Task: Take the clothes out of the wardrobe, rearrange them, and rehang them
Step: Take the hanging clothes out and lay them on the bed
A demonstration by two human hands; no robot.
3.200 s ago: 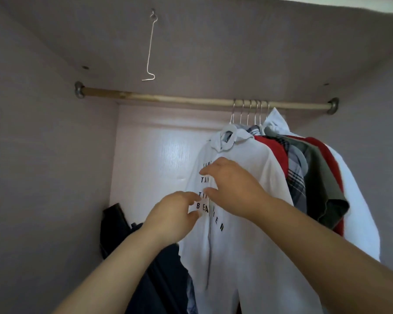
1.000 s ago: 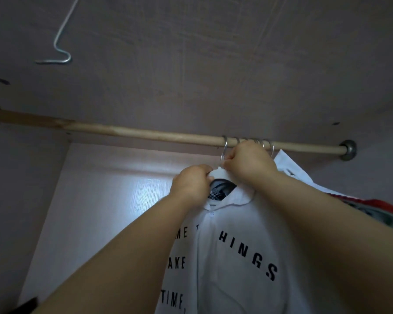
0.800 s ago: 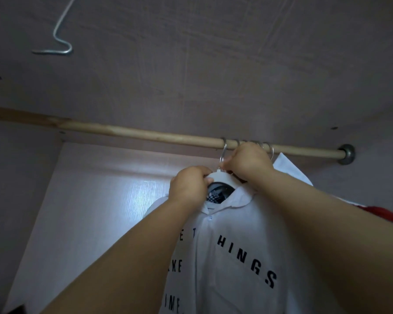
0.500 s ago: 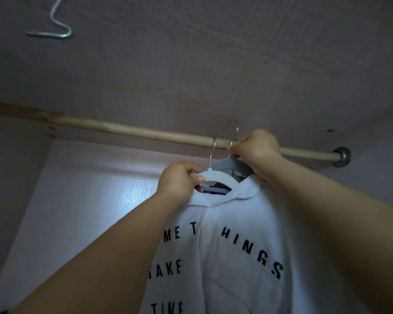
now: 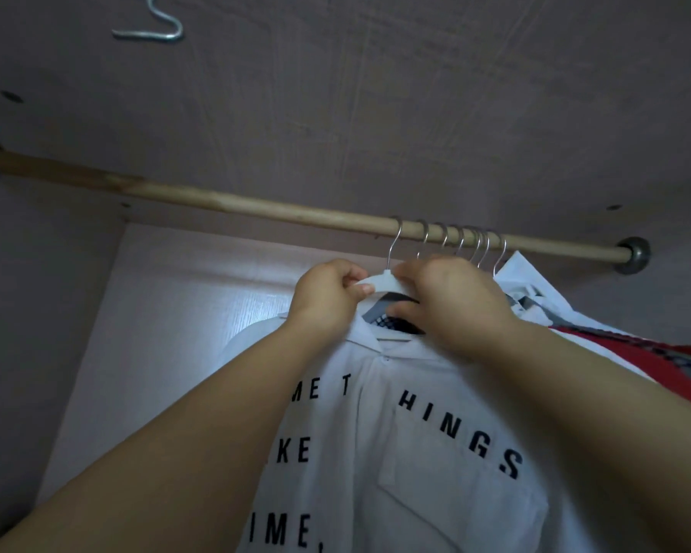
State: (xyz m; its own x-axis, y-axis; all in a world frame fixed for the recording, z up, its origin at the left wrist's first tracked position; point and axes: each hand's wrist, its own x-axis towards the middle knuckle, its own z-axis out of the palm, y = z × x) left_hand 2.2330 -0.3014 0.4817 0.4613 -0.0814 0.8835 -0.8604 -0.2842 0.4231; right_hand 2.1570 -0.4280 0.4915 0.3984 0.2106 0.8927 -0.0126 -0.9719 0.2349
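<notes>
Both forearms are showing bare right down to the frame's lower edge. The left hand point(image 5: 328, 299) and the right hand point(image 5: 453, 309) are showing bare as well, the left hand's visible nails looking short.

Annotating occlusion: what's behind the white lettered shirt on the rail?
Behind the white shirt: a red garment, grey fabric and another white garment, hung on the rail. Their lower parts are covered by the shirt and right arm.

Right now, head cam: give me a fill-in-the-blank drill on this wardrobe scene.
The left hand and right hand both hold one white ____.
Its hook sits over the wooden ____.
The shirt on it is ____ with black lettering.
The other hooks hang to its ____.
Missing: hanger; rod; white; right.
</notes>
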